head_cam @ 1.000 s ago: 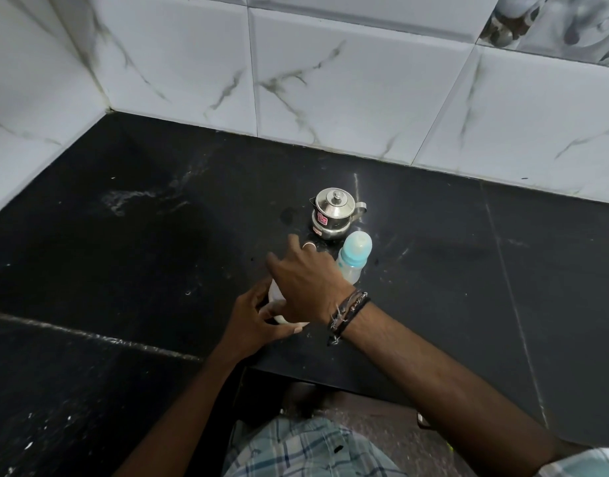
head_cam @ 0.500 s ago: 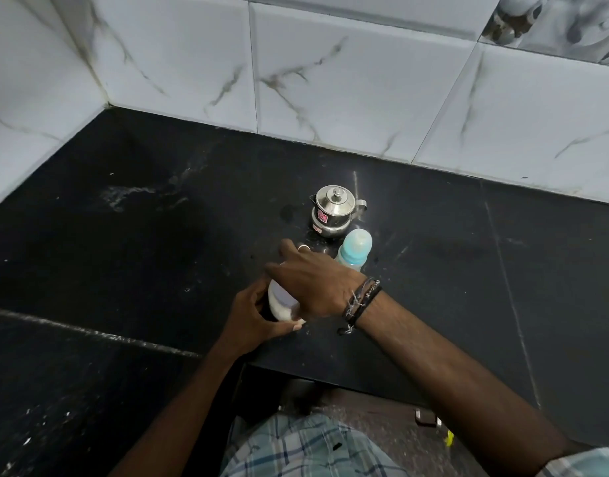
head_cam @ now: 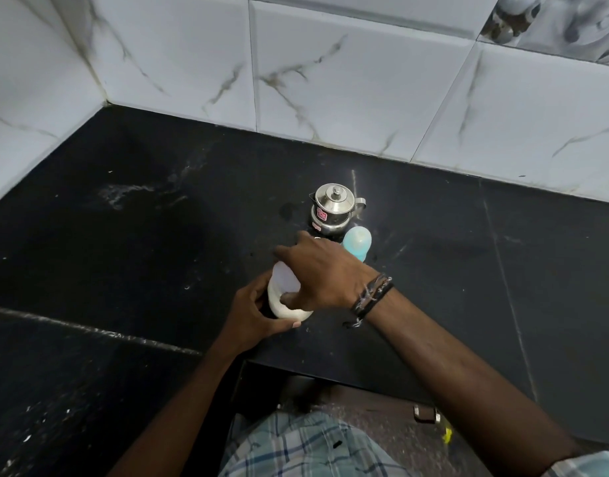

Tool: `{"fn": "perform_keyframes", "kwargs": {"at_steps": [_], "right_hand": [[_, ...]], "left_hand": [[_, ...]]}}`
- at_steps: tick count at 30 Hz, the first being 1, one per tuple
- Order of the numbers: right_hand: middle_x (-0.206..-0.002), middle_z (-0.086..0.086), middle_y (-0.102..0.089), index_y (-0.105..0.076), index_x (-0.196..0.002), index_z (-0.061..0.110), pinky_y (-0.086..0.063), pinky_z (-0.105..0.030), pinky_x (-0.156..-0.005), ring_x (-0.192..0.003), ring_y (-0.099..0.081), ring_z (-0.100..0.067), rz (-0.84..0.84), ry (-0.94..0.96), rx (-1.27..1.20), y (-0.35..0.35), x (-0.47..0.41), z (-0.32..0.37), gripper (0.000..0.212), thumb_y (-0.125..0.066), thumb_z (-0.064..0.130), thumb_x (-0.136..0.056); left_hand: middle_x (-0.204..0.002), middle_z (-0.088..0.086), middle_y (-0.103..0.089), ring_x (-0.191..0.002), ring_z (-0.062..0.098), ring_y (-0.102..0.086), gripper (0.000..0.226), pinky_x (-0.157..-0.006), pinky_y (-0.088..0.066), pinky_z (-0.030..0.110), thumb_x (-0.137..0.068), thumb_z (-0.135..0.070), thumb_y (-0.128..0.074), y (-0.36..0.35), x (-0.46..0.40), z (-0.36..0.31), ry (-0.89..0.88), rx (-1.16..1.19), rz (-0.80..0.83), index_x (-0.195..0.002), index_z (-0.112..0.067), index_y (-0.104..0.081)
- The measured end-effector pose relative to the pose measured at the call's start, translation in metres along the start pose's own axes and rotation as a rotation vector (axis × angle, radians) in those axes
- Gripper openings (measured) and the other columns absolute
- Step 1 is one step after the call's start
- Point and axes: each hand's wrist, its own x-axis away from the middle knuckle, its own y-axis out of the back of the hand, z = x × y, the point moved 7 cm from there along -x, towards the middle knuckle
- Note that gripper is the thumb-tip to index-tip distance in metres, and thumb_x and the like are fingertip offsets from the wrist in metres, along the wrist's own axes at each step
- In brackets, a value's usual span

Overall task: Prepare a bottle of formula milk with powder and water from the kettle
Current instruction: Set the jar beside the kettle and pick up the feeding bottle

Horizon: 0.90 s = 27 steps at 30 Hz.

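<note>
A: Progress check, quick. Where are we?

B: Early stage, I'd say. White powder container (head_cam: 285,293) sits on the black worktop (head_cam: 124,270), just in front of the steel kettle (head_cam: 332,211). Left hand (head_cam: 253,316) is wrapped round its near side, steadying it. Right hand (head_cam: 325,273) is curled over its top, fingers closed on what's probably the lid; can't see the lid itself.

A: Bottle?

B: Baby bottle (head_cam: 356,242) stands right beside the kettle, touching or nearly so, blue cap on. Neither hand is on it.

A: Kettle?

B: Lid on, untouched.

A: So what's left?

B: Nearly everything, by the look: open the powder, uncap the bottle, dose it, pour water, close, shake.
</note>
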Motion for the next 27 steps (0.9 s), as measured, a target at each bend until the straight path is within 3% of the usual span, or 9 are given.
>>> {"fn": "perform_keyframes", "kwargs": {"at_steps": [3, 6, 12, 19, 24, 27], "right_hand": [[-0.1, -0.005, -0.056, -0.052, -0.12, 0.03, -0.053, -0.04, -0.072, -0.088, -0.056, -0.023, -0.082, 0.039, -0.254, 0.004, 0.008, -0.021, 0.059, -0.075, 0.048, -0.068], [-0.108, 0.002, -0.059, -0.056, -0.118, 0.023, -0.05, -0.037, -0.081, -0.095, -0.054, -0.017, -0.19, 0.04, -0.421, 0.009, 0.024, -0.043, 0.062, -0.084, 0.043, -0.067], [-0.106, 0.007, -0.065, -0.057, -0.103, 0.021, -0.056, -0.034, -0.083, -0.096, -0.065, -0.01, -0.362, -0.127, -0.667, -0.019, 0.063, -0.085, 0.062, -0.093, 0.04, -0.057], [-0.121, 0.007, -0.07, -0.061, -0.072, 0.017, -0.055, -0.037, -0.087, -0.11, -0.066, -0.007, -0.441, -0.233, -0.614, -0.079, 0.096, -0.112, 0.044, -0.093, 0.041, -0.053], [-0.126, 0.011, -0.066, -0.069, -0.068, 0.018, -0.053, -0.025, -0.09, -0.113, -0.066, -0.01, -0.391, -0.328, -0.554, -0.117, 0.098, -0.109, 0.034, -0.093, 0.04, -0.056], [-0.133, 0.004, -0.065, -0.071, -0.071, 0.019, -0.054, -0.031, -0.091, -0.116, -0.065, -0.013, -0.361, -0.303, -0.508, -0.128, 0.089, -0.1, 0.031, -0.088, 0.044, -0.061]], "left_hand": [[-0.114, 0.0, -0.071, -0.104, 0.014, -0.068, 0.088, -0.086, -0.054, 0.025, -0.048, -0.002, -0.095, -0.001, 0.0, 0.0, 0.003, 0.045, -0.006, -0.127, -0.009, -0.058], [-0.118, -0.001, -0.07, -0.109, 0.014, -0.067, 0.09, -0.088, -0.053, 0.023, -0.048, 0.002, -0.094, -0.002, 0.001, -0.001, -0.009, 0.084, -0.004, -0.129, -0.008, -0.057], [-0.124, 0.001, -0.067, -0.114, 0.01, -0.063, 0.093, -0.091, -0.051, 0.021, -0.047, 0.003, -0.094, -0.003, 0.002, -0.001, 0.0, 0.099, 0.004, -0.131, -0.006, -0.055], [-0.122, -0.002, -0.068, -0.113, 0.01, -0.064, 0.091, -0.088, -0.05, 0.017, -0.047, 0.005, -0.093, -0.002, -0.001, 0.0, 0.01, 0.092, 0.01, -0.129, -0.008, -0.056], [-0.121, -0.006, -0.069, -0.112, 0.01, -0.064, 0.091, -0.089, -0.052, 0.021, -0.046, -0.002, -0.093, 0.012, -0.002, 0.002, 0.021, 0.098, -0.019, -0.128, -0.013, -0.056], [-0.123, -0.001, -0.067, -0.115, 0.012, -0.063, 0.092, -0.092, -0.052, 0.023, -0.047, -0.005, -0.092, 0.018, -0.001, 0.002, 0.019, 0.099, -0.026, -0.131, -0.009, -0.055]]}}
